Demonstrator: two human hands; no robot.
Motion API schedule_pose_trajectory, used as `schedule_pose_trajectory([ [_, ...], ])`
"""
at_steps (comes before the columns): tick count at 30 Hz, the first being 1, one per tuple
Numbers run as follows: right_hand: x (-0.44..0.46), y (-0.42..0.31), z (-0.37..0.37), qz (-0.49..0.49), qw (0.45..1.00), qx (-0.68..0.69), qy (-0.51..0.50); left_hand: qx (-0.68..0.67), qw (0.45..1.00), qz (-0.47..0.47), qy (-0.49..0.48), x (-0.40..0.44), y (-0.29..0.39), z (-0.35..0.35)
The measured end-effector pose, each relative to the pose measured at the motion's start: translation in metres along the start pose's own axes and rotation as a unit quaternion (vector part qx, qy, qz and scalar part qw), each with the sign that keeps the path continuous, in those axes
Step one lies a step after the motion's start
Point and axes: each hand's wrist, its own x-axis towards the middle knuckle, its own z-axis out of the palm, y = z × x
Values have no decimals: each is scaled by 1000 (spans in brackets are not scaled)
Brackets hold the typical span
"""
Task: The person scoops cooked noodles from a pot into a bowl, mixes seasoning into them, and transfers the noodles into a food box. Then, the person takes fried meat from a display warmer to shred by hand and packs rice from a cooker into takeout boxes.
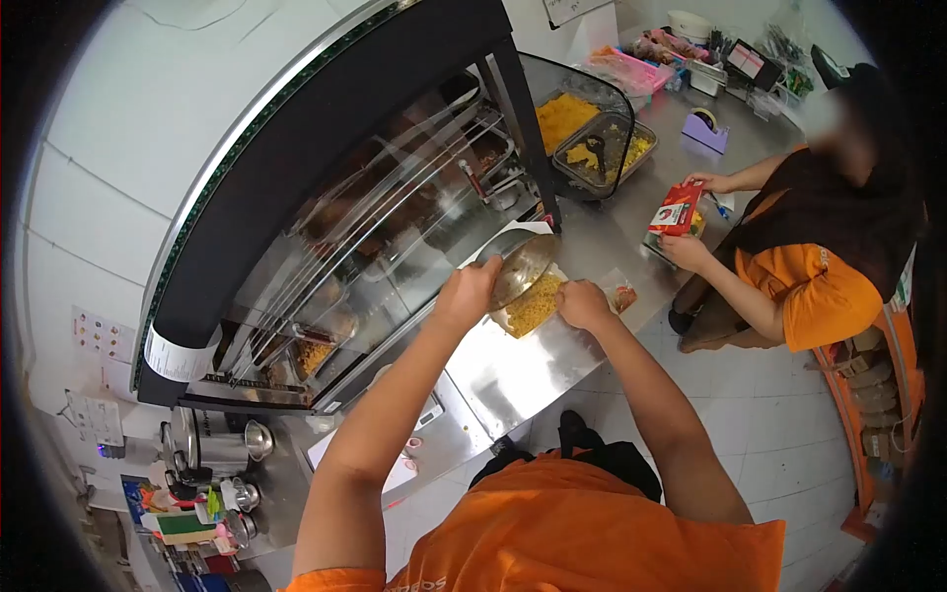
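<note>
My left hand (470,294) is closed on the rim of a round metal bowl (525,270), which is tilted on its side above the steel counter. Just below the bowl lies a spread of yellow, grainy food (534,308); what it rests on is mostly hidden. At the right edge of this food is my right hand (584,304), its fingers curled and pressed together. Whatever those fingers pinch is too small to make out. A small clear packet with reddish contents (622,297) lies just right of that hand.
A glass display case (365,217) stands along the counter's left side. Beyond are a tray of yellow food (607,153) and a purple tape dispenser (705,133). At right, a co-worker in an orange shirt (829,296) holds a red packet (679,209). Pots (202,439) stand lower left.
</note>
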Motion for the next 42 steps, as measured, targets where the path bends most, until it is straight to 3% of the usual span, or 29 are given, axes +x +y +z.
schedule_pose_trajectory([
  [5,1,7,3,-11,999,35,34,-21,1000,-4,-2,-2,-2,-1],
  [8,-4,6,-19,-26,998,-55,-25,-14,1000,-7,2,-2,-7,-2],
  [10,-3,12,-16,30,996,3,86,-15,1000,-8,8,-7,-8,2],
  [13,-23,7,-5,21,998,-64,-12,-37,998,3,45,-7,-14,2],
  [17,-30,-12,-25,25,996,-73,34,-62,992,-11,112,-18,-24,-4],
  [19,-28,-37,-41,135,982,-127,28,-73,990,-33,115,-32,-31,0],
  [20,-23,-42,-22,140,982,-126,25,-77,985,-40,149,-39,-36,3],
  [22,-6,-49,13,68,991,-115,-7,-81,978,-45,188,-54,-31,1],
  [24,-11,-54,13,23,995,-94,-3,-268,923,-248,122,-81,-22,-10],
  [25,-14,-62,7,-23,997,-73,-3,-269,920,-254,128,-93,-23,-13],
  [27,-15,-60,-14,-23,991,-129,-33,-395,841,-341,141,-125,-27,-10],
  [30,-29,-52,-44,25,980,-193,-38,-438,822,-317,175,-177,-53,17],
  [37,-18,-60,-52,35,973,-228,-21,-558,691,-403,222,-281,-60,56],
  [40,-43,-127,-42,-88,987,-106,-79,-591,629,-438,249,-329,-53,69],
  [42,-63,-161,0,-166,960,129,-183,-623,599,-435,255,-357,-53,76],
])
